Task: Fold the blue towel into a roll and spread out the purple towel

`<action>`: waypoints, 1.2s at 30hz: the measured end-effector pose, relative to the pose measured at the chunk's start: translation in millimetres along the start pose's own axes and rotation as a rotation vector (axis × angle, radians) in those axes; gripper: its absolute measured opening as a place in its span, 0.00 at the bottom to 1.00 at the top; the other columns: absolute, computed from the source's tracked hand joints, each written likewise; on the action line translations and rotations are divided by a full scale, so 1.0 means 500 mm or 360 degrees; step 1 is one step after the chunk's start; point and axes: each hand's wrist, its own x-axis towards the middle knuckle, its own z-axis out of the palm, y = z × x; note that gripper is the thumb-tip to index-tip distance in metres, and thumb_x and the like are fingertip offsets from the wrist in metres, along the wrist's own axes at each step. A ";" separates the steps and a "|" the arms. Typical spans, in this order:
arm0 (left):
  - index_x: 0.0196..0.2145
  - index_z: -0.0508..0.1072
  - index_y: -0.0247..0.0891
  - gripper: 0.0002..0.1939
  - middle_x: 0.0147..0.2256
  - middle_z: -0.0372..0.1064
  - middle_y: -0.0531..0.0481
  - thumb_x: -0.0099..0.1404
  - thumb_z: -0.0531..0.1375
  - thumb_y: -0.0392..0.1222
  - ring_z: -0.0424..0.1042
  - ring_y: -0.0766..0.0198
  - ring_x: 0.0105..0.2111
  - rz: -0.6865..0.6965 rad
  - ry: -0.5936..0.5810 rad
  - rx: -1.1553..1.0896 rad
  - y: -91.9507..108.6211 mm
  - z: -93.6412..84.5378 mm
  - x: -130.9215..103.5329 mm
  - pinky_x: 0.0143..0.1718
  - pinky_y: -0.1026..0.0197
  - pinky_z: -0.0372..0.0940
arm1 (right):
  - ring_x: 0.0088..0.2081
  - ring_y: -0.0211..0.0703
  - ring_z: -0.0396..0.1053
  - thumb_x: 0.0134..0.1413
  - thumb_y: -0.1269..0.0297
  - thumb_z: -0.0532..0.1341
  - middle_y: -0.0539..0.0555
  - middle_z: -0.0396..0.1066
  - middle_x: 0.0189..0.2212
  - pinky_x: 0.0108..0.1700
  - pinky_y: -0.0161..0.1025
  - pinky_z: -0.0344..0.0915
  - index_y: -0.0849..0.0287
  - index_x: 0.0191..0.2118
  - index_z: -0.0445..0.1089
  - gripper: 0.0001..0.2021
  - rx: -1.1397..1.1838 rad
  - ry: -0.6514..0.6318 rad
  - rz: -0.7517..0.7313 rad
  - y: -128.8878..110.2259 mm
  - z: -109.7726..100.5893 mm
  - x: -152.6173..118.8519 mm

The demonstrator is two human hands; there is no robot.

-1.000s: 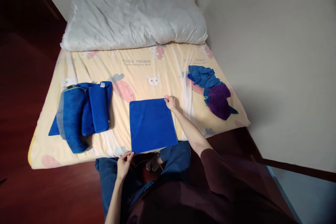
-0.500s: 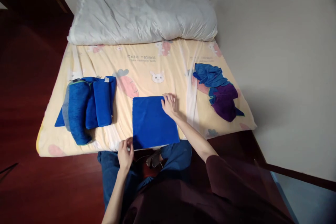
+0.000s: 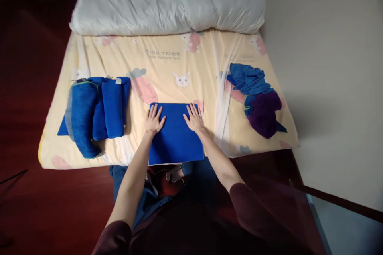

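Note:
A blue towel (image 3: 176, 137) lies flat as a near square at the front edge of the bed, between my arms. My left hand (image 3: 154, 119) rests on its far left corner, fingers spread. On the far right corner lies my right hand (image 3: 194, 118), also flat with the fingers apart. Neither hand grips anything. To the left is a pile of rolled and folded blue towels (image 3: 113, 109), with a longer curved blue roll (image 3: 83, 115) at its outer side. Off to the right sit a crumpled blue cloth (image 3: 247, 78) and a crumpled purple cloth (image 3: 265, 113).
The bed has a yellow rabbit-print sheet (image 3: 167, 69). A thick whitish folded quilt (image 3: 167, 4) lies across its far end. A pale wall (image 3: 323, 67) runs along the right, and a dark red floor (image 3: 60, 207) shows at the left.
My left hand has moved from the towel's near left corner up to its far left corner and spread flat. My right hand has flattened at the far right corner. The view has shifted slightly.

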 end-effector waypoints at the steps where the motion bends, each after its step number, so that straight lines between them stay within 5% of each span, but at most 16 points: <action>1: 0.70 0.60 0.34 0.34 0.73 0.44 0.38 0.74 0.51 0.55 0.41 0.49 0.74 -0.0037 0.0029 -0.0001 -0.008 0.000 0.002 0.73 0.41 0.39 | 0.76 0.48 0.36 0.74 0.50 0.44 0.58 0.41 0.76 0.76 0.54 0.32 0.61 0.75 0.47 0.32 -0.0003 0.0007 0.0001 0.004 0.001 0.001; 16: 0.72 0.53 0.29 0.38 0.74 0.36 0.38 0.74 0.51 0.55 0.34 0.48 0.75 -0.0126 -0.0026 -0.0021 -0.019 0.020 0.018 0.74 0.40 0.29 | 0.77 0.56 0.28 0.73 0.52 0.46 0.62 0.31 0.77 0.74 0.65 0.27 0.67 0.76 0.36 0.36 -0.0098 0.0008 0.0125 0.028 0.045 0.016; 22: 0.71 0.55 0.22 0.36 0.74 0.36 0.34 0.74 0.50 0.51 0.30 0.47 0.75 -0.0089 0.0027 -0.0032 0.066 0.010 -0.003 0.74 0.39 0.28 | 0.76 0.62 0.30 0.73 0.55 0.47 0.68 0.39 0.75 0.72 0.71 0.24 0.72 0.75 0.43 0.34 -0.0150 0.0019 0.0154 -0.063 0.006 0.008; 27: 0.72 0.53 0.28 0.32 0.74 0.40 0.39 0.75 0.44 0.43 0.34 0.53 0.75 0.0099 -0.0156 -0.0045 0.147 0.053 -0.092 0.74 0.41 0.32 | 0.77 0.50 0.31 0.73 0.62 0.42 0.61 0.38 0.76 0.76 0.58 0.29 0.66 0.76 0.41 0.31 -0.0045 -0.0086 -0.0015 -0.152 0.045 -0.083; 36: 0.73 0.51 0.29 0.32 0.74 0.39 0.41 0.76 0.43 0.44 0.35 0.55 0.75 0.0069 -0.0188 -0.0014 0.137 0.074 -0.104 0.75 0.44 0.32 | 0.77 0.48 0.30 0.74 0.60 0.39 0.59 0.35 0.76 0.76 0.55 0.29 0.67 0.76 0.38 0.31 -0.0021 -0.0101 0.0121 -0.149 0.074 -0.099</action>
